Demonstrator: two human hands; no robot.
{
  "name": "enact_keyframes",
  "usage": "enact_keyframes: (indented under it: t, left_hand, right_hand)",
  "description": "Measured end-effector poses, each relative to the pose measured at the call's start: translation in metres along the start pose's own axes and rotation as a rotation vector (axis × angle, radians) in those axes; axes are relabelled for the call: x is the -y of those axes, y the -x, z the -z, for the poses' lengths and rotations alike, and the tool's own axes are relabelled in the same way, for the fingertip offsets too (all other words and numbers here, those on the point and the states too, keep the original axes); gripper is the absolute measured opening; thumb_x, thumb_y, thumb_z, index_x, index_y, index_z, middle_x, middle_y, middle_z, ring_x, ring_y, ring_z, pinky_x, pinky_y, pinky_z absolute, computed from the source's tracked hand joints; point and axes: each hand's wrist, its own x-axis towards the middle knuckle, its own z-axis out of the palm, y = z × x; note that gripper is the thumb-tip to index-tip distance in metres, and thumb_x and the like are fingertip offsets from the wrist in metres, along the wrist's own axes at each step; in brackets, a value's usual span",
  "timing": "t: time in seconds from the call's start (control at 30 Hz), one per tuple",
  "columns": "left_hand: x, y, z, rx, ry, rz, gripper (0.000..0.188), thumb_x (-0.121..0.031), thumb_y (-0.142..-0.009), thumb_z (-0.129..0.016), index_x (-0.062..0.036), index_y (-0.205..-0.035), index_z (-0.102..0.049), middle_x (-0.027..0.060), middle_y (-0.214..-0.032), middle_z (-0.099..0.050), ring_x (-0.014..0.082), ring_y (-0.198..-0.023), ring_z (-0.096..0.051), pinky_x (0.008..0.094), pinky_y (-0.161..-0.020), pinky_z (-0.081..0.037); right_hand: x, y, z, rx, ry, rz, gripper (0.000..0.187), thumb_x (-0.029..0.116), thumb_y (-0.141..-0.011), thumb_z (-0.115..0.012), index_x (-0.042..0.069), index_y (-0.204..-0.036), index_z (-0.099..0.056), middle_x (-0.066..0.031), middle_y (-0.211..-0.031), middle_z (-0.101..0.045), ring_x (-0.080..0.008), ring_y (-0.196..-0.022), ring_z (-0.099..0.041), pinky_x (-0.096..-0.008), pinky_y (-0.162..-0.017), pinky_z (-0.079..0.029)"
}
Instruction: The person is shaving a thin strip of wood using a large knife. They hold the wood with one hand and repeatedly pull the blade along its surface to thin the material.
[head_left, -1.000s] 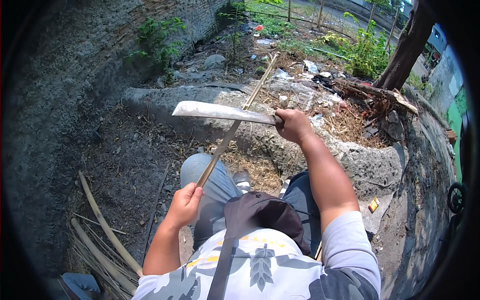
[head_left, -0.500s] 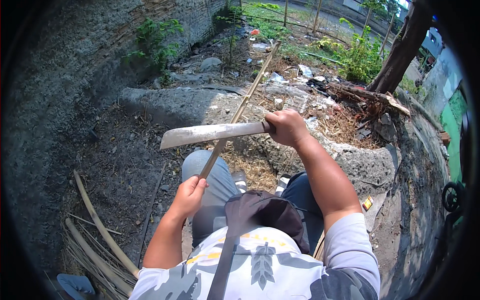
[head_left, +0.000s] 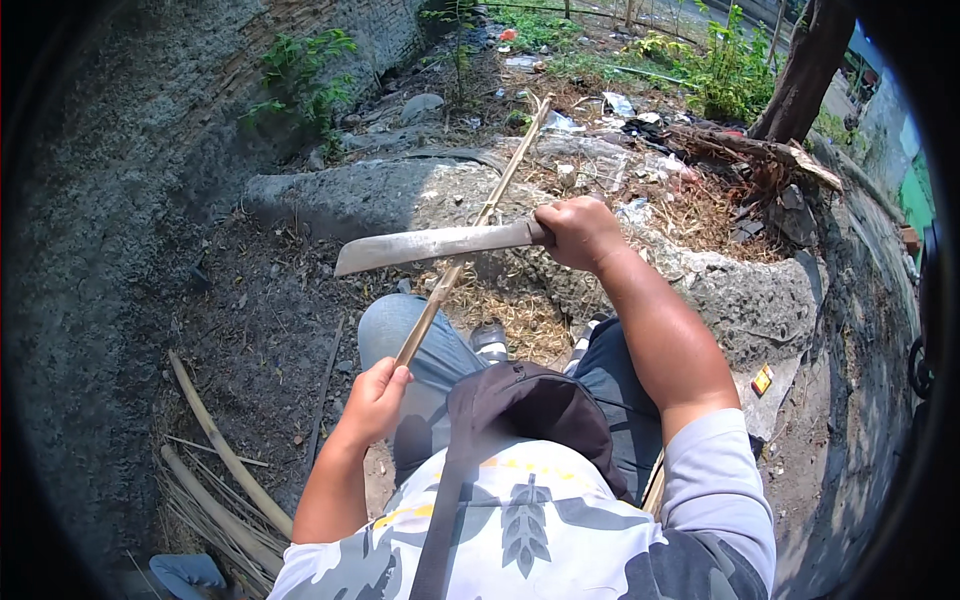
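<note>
My right hand (head_left: 583, 235) is closed round the dark handle of a machete (head_left: 440, 247), its broad, worn blade pointing left. The blade crosses over a long, narrow wooden strip (head_left: 425, 322), and whether its edge bites into the wood I cannot tell. Near my left knee, my left hand (head_left: 376, 400) grips the strip's lower end, the thumb lying along it. From there the strip slants up and away to the right, with pale, rough patches on its surface and a split-looking far tip.
A concrete ledge (head_left: 330, 205) runs across ahead of my feet. To the left rises a rough wall (head_left: 130, 190); poles (head_left: 222, 440) and thin strips lie below it. A tree trunk (head_left: 808, 75) and a leafy bush (head_left: 735, 75) stand far right, near scattered litter.
The machete has moved a little farther up the strip, away from my left hand. My left hand keeps its hold at the lower end. The whole view has shifted slightly.
</note>
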Motion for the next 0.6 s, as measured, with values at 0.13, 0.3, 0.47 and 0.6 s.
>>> enact_keyframes:
  t: [0.13, 0.3, 0.47, 0.6]
  left_hand:
    - [-0.005, -0.015, -0.02, -0.029, -0.023, -0.063, 0.027, -0.024, -0.108, -0.055, -0.0032, -0.095, -0.064, -0.0044, -0.069, -0.05, 0.0054, -0.063, -0.043, 0.0272, -0.057, -0.037]
    - [-0.028, -0.016, -0.002, 0.008, 0.097, 0.026, 0.027, -0.025, -0.108, -0.055, -0.0029, -0.095, -0.064, -0.0038, -0.071, -0.05, 0.0063, -0.067, -0.043, 0.0284, -0.06, -0.039]
    - [-0.004, -0.012, -0.005, 0.025, 0.138, 0.028, 0.026, -0.025, -0.11, -0.054, -0.0064, -0.095, -0.064, -0.0086, -0.068, -0.046, 0.0033, -0.062, -0.039, 0.0244, -0.055, -0.034]
    - [-0.019, -0.014, -0.015, 0.074, 0.269, 0.129, 0.027, -0.031, -0.11, -0.053, -0.0082, -0.098, -0.06, -0.0083, -0.065, -0.046, 0.003, -0.05, -0.038, 0.0226, -0.045, -0.031]
  right_hand:
    - [0.003, 0.003, 0.01, 0.059, 0.022, 0.071, 0.008, 0.02, -0.081, -0.071, 0.017, -0.085, -0.064, -0.0073, -0.074, -0.069, -0.0307, -0.076, -0.073, -0.0449, -0.069, -0.056]
    - [-0.046, 0.016, 0.006, -0.071, -0.139, -0.413, 0.011, 0.025, -0.092, -0.065, 0.015, -0.089, -0.065, -0.0116, -0.084, -0.072, -0.0365, -0.08, -0.072, -0.0504, -0.073, -0.057]
    - [-0.021, 0.018, 0.012, -0.126, -0.103, -0.29, 0.01, 0.023, -0.09, -0.067, 0.014, -0.086, -0.064, -0.014, -0.078, -0.069, -0.0386, -0.077, -0.069, -0.0509, -0.067, -0.055]
    - [0.001, 0.008, 0.006, 0.002, -0.095, -0.031, 0.014, 0.023, -0.08, -0.071, 0.015, -0.088, -0.064, -0.0092, -0.079, -0.07, -0.0343, -0.079, -0.072, -0.0467, -0.071, -0.057]
